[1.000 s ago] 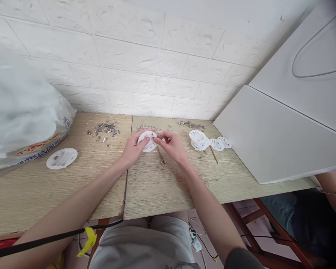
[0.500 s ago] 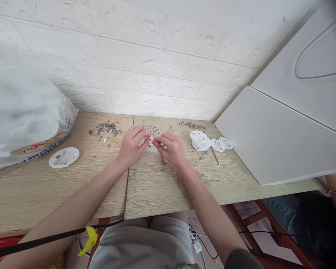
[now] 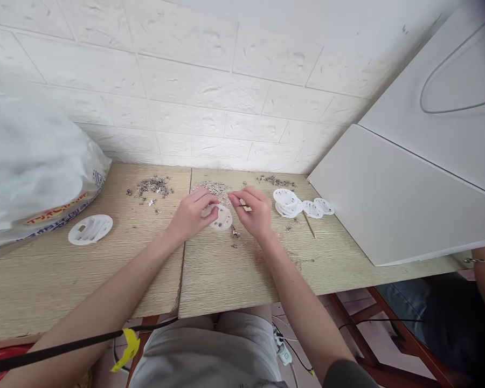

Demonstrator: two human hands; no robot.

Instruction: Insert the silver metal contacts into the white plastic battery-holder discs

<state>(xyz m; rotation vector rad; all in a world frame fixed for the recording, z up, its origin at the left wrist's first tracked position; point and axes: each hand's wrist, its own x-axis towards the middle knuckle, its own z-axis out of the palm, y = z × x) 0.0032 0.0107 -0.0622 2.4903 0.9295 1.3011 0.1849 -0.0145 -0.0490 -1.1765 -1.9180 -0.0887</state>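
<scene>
two hands work close together: the left hand [image 3: 193, 213] pinches a white perforated disc [image 3: 222, 219] between thumb and fingers, above the table [image 3: 230, 283]. at its three o'clock, the right hand [image 3: 254, 212] is closed around a thin dark rod [image 3: 244, 205]; whether its fingertips also grip a small part, i cannot tell. out from the disc, a heap of tiny metal pieces [image 3: 214, 187] lies at twelve o'clock, a darker heap [image 3: 153, 186] at ten, a disc stack [image 3: 288, 202] between two and three, a wooden stick [image 3: 309, 225] at three, a loose disc [image 3: 91, 229] at nine.
</scene>
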